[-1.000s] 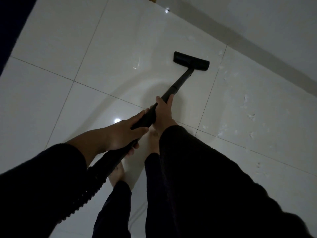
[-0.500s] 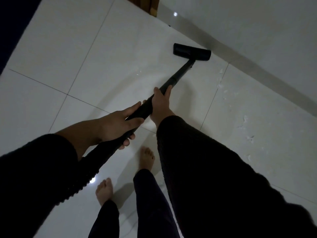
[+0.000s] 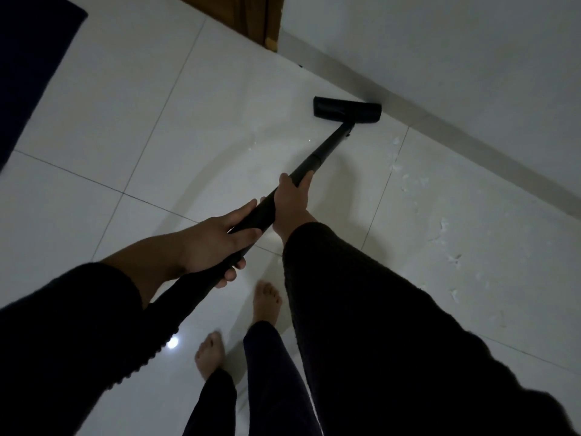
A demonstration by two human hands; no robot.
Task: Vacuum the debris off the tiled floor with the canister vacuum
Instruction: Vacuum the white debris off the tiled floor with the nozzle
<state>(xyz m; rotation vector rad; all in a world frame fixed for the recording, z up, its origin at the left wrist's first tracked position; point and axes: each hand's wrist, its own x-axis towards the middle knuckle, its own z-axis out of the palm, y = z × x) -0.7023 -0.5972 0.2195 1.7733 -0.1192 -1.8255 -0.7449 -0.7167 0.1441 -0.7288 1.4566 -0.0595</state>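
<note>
The black vacuum wand (image 3: 327, 151) runs from my hands up to its flat floor head (image 3: 347, 111), which lies on the white tiled floor (image 3: 132, 99) close to the grey skirting. My left hand (image 3: 217, 237) grips the wand's lower end where the ribbed hose (image 3: 157, 335) begins. Higher up the tube, my right hand (image 3: 290, 201) is wrapped round it. White scraps of debris (image 3: 443, 228) are scattered over the tile to the right of the head. The canister is out of view.
A grey skirting and white wall (image 3: 456, 58) run along the top right. A brown wooden door frame (image 3: 251, 17) stands at the top. A dark mat (image 3: 31, 64) covers the upper left corner. My bare feet (image 3: 267, 302) stand below the hands.
The floor head has slid forward across the tile until it lies near the skirting. Both hands kept their hold on the wand, and my feet have stepped forward.
</note>
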